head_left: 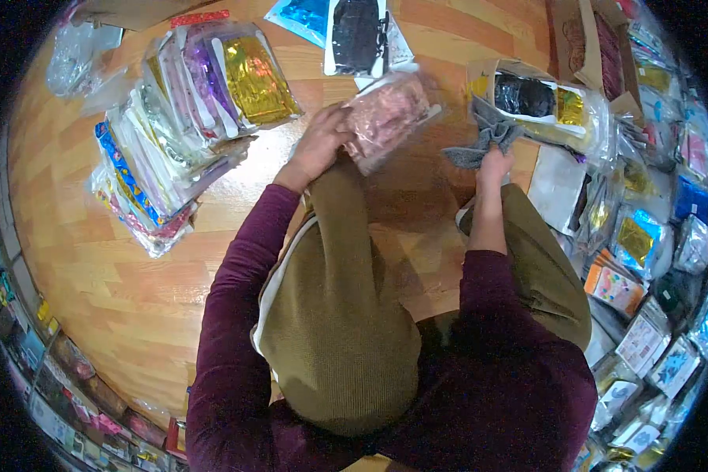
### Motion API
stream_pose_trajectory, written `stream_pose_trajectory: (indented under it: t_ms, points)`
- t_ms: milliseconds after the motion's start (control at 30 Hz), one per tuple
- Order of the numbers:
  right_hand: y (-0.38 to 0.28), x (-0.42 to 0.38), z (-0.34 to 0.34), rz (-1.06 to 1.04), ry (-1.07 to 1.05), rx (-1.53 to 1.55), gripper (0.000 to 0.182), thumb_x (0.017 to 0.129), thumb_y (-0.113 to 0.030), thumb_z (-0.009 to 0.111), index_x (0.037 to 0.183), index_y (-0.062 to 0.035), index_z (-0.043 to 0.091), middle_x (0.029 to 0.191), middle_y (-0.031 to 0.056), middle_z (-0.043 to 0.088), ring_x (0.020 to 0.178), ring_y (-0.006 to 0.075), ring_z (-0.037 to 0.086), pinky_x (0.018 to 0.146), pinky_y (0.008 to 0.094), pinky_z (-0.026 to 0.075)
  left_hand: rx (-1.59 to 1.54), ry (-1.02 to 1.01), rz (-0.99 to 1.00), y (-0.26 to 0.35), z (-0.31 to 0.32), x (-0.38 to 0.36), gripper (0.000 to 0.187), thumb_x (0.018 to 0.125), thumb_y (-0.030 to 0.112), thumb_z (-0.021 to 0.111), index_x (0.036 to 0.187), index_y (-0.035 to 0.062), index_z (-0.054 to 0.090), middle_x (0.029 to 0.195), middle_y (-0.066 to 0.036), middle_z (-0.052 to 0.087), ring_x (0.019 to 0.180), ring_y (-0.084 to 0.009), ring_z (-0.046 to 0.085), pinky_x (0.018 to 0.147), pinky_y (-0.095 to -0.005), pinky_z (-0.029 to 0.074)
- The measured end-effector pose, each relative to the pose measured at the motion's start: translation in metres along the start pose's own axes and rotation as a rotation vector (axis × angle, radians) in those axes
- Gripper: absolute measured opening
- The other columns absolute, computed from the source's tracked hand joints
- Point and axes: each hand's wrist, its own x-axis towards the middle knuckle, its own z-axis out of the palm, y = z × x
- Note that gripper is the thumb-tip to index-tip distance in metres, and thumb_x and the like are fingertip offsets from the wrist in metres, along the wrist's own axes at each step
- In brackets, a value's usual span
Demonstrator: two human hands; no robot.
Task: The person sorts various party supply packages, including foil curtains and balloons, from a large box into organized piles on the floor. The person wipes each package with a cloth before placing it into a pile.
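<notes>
My left hand [320, 144] is closed on the left edge of a clear plastic packet [391, 114] with pinkish, shiny contents. The packet is tilted above the wooden floor and slightly blurred. A crumpled grey cloth [484, 138] hangs from my right hand [494, 167], its fingers wrapped round the lower end. Just beyond the cloth lies an open cardboard box [482, 79] with black and gold packets inside. Behind the pink packet, a black packet [355, 39] with a white edge lies on the floor beside a blue one [300, 20].
A fanned row of packets [165, 130] with a gold one [252, 75] at its end lies on the left. Clear plastic wrapping [79, 59] is at the far left. Many packets [637, 240] crowd the right side, near another cardboard box [590, 47]. Shelves [71, 366] border the lower left.
</notes>
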Motion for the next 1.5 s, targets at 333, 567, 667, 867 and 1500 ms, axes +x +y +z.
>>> stream_pose_trajectory:
  t_ms: [333,567,667,867,1500]
  points:
    - [-0.006,-0.071,0.076,-0.618,-0.396,-0.499,0.048,0.064,-0.002,0.054,0.112,-0.0016,0.049,0.106,0.021,0.052,0.101,0.0363,0.047,0.092,0.0415,0.035,-0.118,0.118,-0.583,-0.023,0.015,-0.005,0.047,0.067,0.002,0.064,0.11,-0.0028,0.045,0.105,-0.021,0.049,0.094,-0.0369,0.05,0.081,-0.0402,0.042]
    - [0.014,-0.107,0.114,-0.638,-0.86,-0.705,0.058,0.066,-0.011,0.061,0.119,-0.0004,0.041,0.128,0.0212,0.033,0.116,0.0429,0.031,0.098,0.0444,0.029,0.185,-0.215,-0.741,-0.004,0.028,0.016,0.043,0.064,0.013,0.066,0.103,0.0049,0.052,0.101,-0.014,0.051,0.098,-0.0309,0.048,0.08,-0.0417,0.042]
    - [0.024,-0.121,0.11,-0.826,-1.017,-0.806,0.055,0.069,-0.013,0.059,0.12,-0.0014,0.041,0.128,0.0226,0.033,0.116,0.044,0.03,0.1,0.0465,0.026,0.368,-0.221,-0.647,0.005,0.042,0.005,0.042,0.063,0.011,0.063,0.103,0.0098,0.053,0.103,-0.009,0.048,0.101,-0.0291,0.044,0.078,-0.0437,0.041]
    - [0.02,-0.124,0.098,-0.811,-1.032,-0.801,0.049,0.071,-0.015,0.056,0.116,-0.0015,0.044,0.122,0.0215,0.038,0.11,0.0429,0.036,0.094,0.0455,0.031,0.172,-0.24,-0.472,0.007,0.04,-0.001,0.046,0.061,0.008,0.061,0.106,0.005,0.05,0.093,-0.013,0.057,0.085,-0.0321,0.054,0.073,-0.0404,0.045]
    - [0.034,-0.061,0.081,-0.989,-0.84,-1.095,0.046,0.076,-0.022,0.046,0.114,0.0044,0.046,0.134,0.0168,0.028,0.123,0.0349,0.027,0.102,0.0471,0.022,-0.609,-0.145,-0.72,-0.003,0.054,-0.019,0.038,0.07,0.0,0.055,0.107,-0.0003,0.052,0.096,-0.013,0.061,0.089,-0.0192,0.057,0.08,-0.0267,0.041]
